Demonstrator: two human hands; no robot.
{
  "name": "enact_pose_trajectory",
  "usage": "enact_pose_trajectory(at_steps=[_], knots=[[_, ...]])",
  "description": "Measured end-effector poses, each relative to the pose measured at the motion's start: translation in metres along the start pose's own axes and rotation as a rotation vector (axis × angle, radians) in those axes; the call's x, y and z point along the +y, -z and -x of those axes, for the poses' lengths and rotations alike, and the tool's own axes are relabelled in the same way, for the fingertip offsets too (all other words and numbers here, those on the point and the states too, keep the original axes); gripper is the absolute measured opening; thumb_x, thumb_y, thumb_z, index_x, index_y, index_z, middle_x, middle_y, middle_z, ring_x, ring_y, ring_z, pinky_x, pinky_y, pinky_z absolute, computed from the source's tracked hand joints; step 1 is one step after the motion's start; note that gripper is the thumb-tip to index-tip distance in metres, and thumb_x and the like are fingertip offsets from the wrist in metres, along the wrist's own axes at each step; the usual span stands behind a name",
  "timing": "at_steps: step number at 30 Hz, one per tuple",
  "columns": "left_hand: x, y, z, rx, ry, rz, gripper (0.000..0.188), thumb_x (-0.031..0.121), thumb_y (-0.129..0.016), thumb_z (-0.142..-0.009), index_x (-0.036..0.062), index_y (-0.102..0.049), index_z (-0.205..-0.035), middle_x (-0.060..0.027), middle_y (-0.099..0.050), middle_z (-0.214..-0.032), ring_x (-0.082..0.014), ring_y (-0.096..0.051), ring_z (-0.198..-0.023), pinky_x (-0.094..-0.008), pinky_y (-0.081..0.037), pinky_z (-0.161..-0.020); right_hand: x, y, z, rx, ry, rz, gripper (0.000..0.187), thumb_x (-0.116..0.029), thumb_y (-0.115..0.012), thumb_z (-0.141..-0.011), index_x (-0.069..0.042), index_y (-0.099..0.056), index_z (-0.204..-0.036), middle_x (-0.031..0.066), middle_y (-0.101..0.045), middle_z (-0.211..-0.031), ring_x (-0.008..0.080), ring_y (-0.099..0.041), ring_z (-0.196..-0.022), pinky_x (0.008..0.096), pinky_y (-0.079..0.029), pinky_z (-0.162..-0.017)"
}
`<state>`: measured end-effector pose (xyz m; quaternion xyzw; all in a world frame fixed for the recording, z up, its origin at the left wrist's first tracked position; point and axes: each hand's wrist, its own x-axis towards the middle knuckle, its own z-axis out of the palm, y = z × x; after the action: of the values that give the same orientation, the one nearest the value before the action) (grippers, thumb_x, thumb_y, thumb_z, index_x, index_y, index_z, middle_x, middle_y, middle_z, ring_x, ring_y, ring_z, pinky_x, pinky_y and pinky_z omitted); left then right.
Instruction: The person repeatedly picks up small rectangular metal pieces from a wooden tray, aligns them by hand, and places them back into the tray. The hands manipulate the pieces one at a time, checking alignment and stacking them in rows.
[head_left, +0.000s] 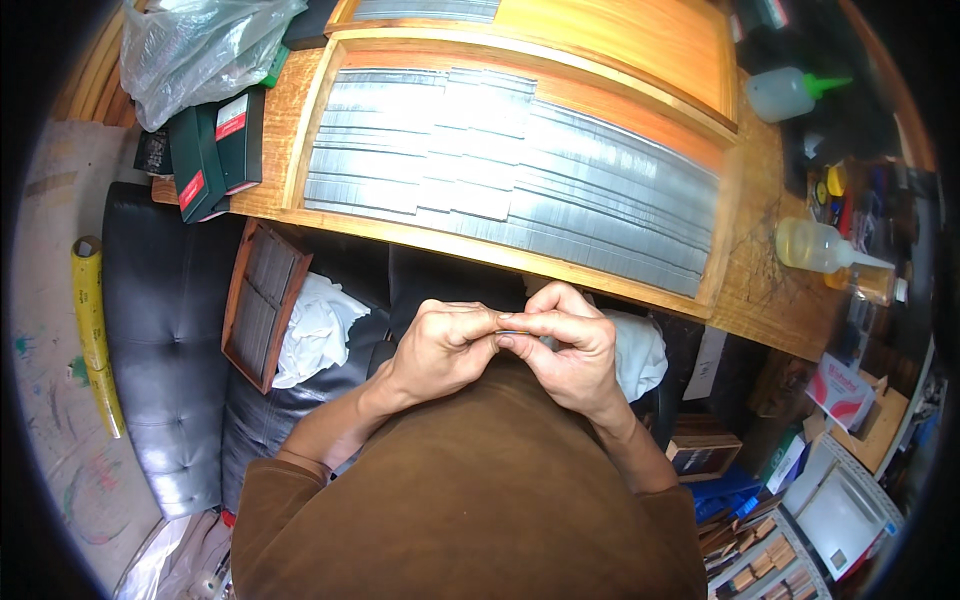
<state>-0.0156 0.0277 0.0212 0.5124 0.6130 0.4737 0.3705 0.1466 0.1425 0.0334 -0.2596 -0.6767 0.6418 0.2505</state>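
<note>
In front of my chest, my left hand (443,345) and my right hand (568,352) meet fingertip to fingertip. Both are closed, pinching a thin, narrow strip (514,332) between thumbs and forefingers. It shows almost edge-on and the fingers cover most of it, so its full shape cannot be made out. Just beyond the hands, a shallow wooden tray (470,240) lies on the workbench. Rows of thin grey metal strips (610,185) fill most of it, packed closely and shining in the light.
Dark boxes (240,140) and a clear plastic bag (205,55) sit at the bench's left end. Squeeze bottles (815,246) stand on the right. A small wooden box of strips (268,300) rests beside white cloth (318,330) on a black padded seat (165,350).
</note>
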Motion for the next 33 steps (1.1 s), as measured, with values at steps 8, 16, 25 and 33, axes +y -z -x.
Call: enact_pose_trajectory(at_steps=[8,16,25,33], knots=[[0.006,-0.005,0.0,0.011,0.076,0.152,0.018,-0.008,-0.071,-0.087,-0.0028,-0.078,-0.102,-0.0158,-0.077,-0.085,-0.0237,-0.075,-0.071,-0.0306,-0.057,-0.063,0.005,-0.002,0.004,0.005,0.104,0.06,0.021,0.001,-0.092,-0.076,-0.004,-0.084,-0.095,0.0017,-0.063,-0.084,0.0122,-0.059,-0.074,0.026,-0.047,-0.063],[-0.001,-0.002,-0.004,-0.102,0.066,0.113,0.011,-0.009,-0.07,-0.086,-0.0045,-0.075,-0.094,-0.0166,-0.076,-0.083,-0.0262,-0.074,-0.07,-0.0308,-0.056,-0.063,0.01,-0.006,0.012,0.079,0.199,0.13,0.021,-0.006,-0.09,-0.083,-0.002,-0.082,-0.102,0.0052,-0.062,-0.086,0.0133,-0.059,-0.073,0.0266,-0.047,-0.061],[0.002,0.001,-0.005,-0.109,0.077,0.096,0.005,-0.004,-0.073,-0.085,-0.0029,-0.073,-0.09,-0.0191,-0.067,-0.074,-0.0343,-0.068,-0.065,-0.0385,-0.052,-0.059,-0.003,-0.001,0.012,0.023,0.067,0.078,0.024,0.004,-0.087,-0.083,-0.001,-0.082,-0.106,0.005,-0.063,-0.092,0.0127,-0.061,-0.078,0.0256,-0.049,-0.065],[0.001,-0.002,-0.004,-0.075,0.03,0.099,0.01,-0.008,-0.071,-0.084,-0.0029,-0.073,-0.092,-0.0171,-0.07,-0.075,-0.0304,-0.069,-0.064,-0.036,-0.052,-0.058,-0.003,-0.002,0.013,0.029,0.051,0.056,0.02,0.007,-0.086,-0.083,-0.001,-0.083,-0.101,0.0036,-0.063,-0.091,0.0114,-0.062,-0.079,0.0249,-0.049,-0.066]])
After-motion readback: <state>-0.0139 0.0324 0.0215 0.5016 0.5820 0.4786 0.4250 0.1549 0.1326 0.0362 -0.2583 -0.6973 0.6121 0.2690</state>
